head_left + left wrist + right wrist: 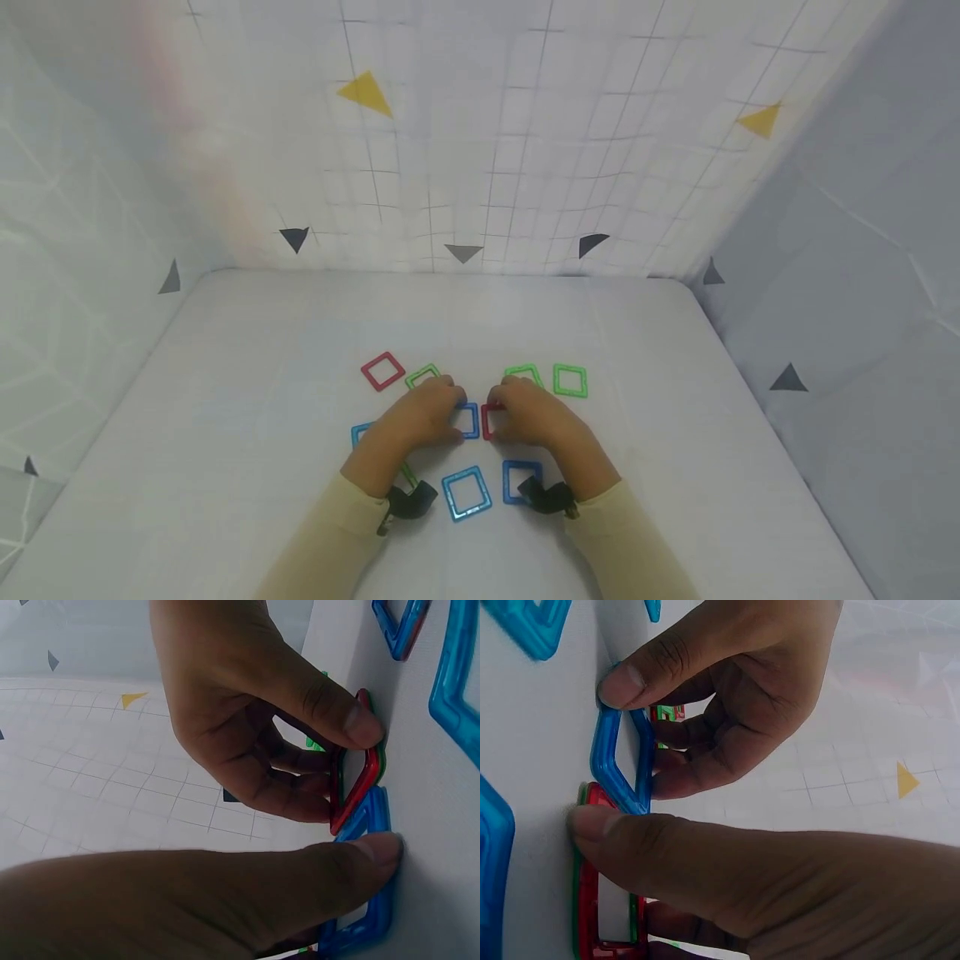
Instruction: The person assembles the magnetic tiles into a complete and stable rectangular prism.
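In the middle of the white table, my left hand [422, 415] pinches a blue square magnetic tile [476, 421], thumb on the near edge and fingers on the far one. Facing it, my right hand [534, 413] grips a red square magnetic tile [485, 423] the same way. Green shows along one face of the red tile [591, 892] in the right wrist view. The blue tile [381, 900] and the red one lie side by side at the tabletop, very close at their facing edges. Whether they touch is unclear. Fingers cover the outer part of each tile.
Beyond my hands lie another red tile [371, 379] and green tiles, one [586, 381] farthest right. Nearer me are a light blue tile [460, 472] and a blue tile [507, 483] partly behind the right wrist camera. My left forearm partly hides a blue tile [356, 437] and a green piece [408, 475].
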`<state>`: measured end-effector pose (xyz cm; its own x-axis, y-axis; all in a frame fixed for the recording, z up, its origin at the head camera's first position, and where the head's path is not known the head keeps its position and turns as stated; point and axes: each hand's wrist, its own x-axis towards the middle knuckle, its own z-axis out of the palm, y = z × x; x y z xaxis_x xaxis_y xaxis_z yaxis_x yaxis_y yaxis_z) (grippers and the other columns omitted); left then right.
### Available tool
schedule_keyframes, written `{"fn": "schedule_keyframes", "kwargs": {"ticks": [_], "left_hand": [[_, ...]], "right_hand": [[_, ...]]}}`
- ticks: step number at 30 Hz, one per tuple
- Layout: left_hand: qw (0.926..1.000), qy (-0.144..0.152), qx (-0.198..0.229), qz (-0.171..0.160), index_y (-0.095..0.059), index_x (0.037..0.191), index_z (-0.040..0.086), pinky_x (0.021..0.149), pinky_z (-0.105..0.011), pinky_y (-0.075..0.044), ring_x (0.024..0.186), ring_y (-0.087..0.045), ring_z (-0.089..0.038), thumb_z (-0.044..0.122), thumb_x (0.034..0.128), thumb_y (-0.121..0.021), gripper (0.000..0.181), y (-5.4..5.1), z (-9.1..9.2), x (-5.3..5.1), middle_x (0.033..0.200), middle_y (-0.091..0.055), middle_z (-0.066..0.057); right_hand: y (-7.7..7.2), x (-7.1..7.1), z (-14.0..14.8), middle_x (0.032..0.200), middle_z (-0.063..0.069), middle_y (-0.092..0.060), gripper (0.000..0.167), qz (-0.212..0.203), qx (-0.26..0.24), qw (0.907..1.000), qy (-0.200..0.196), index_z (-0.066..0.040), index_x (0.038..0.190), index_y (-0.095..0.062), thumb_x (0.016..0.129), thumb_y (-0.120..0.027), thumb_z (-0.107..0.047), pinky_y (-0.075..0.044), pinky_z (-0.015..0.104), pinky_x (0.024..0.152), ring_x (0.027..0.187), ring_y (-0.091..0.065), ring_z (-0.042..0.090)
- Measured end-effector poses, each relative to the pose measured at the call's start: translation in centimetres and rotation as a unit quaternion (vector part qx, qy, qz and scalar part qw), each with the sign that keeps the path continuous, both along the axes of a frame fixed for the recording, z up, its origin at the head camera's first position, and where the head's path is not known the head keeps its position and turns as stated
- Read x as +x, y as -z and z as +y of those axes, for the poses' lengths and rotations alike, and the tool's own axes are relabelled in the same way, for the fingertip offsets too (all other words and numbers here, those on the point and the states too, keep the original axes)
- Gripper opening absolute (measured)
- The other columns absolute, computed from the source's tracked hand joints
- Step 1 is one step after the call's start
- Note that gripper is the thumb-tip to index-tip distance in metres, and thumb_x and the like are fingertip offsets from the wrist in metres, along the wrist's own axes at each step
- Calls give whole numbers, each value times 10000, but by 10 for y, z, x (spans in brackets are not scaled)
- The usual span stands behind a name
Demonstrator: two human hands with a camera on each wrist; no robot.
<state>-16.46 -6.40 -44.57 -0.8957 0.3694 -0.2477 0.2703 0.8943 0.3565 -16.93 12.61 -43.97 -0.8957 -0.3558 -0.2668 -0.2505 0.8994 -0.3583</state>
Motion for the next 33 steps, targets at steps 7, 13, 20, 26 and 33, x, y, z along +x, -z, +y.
{"fn": "schedule_keyframes", "kwargs": {"ticks": [7,13,20,26,33], "left_hand": [[10000,65,40,33,-657,1240,177,995,-399,-527,1126,-597,-197,282,752,-877,545,2,0,-1,1159,-638,-6],[9999,104,6,16,-656,1251,184,984,-397,-532,1105,-595,-194,282,752,-878,554,2,0,-1,1140,-630,-2],[9999,146,-14,68,-654,1259,179,992,-396,-529,1116,-590,-196,290,760,-874,556,1,0,1,1160,-631,-10],[9998,150,-38,104,-651,1265,183,1000,-393,-525,1116,-589,-192,299,763,-871,560,0,-1,2,1166,-630,-7],[10000,26,5,65,-631,1310,201,1026,-400,-508,1192,-576,-198,313,770,-868,601,1,-1,4,1227,-627,1]], "right_hand": [[4,-1,-1,960,-56,-634,436,107,-29,9999,-129,-205,1148,-718,743,-873,-250,-573,335,854,886,-590,117],[5,-1,0,951,-56,-631,439,80,-54,9999,-98,-206,1144,-718,738,-878,-255,-575,337,846,879,-589,120],[4,-1,0,957,-61,-629,461,109,-42,9999,-113,-210,1152,-717,727,-889,-268,-572,329,843,883,-581,112],[1,1,-1,978,-53,-631,473,128,-21,9999,-115,-211,1168,-711,732,-887,-255,-571,337,870,916,-587,120],[3,4,-1,1021,-49,-638,484,257,167,9994,-180,-221,1202,-696,753,-867,-278,-567,336,883,979,-597,124]]}}
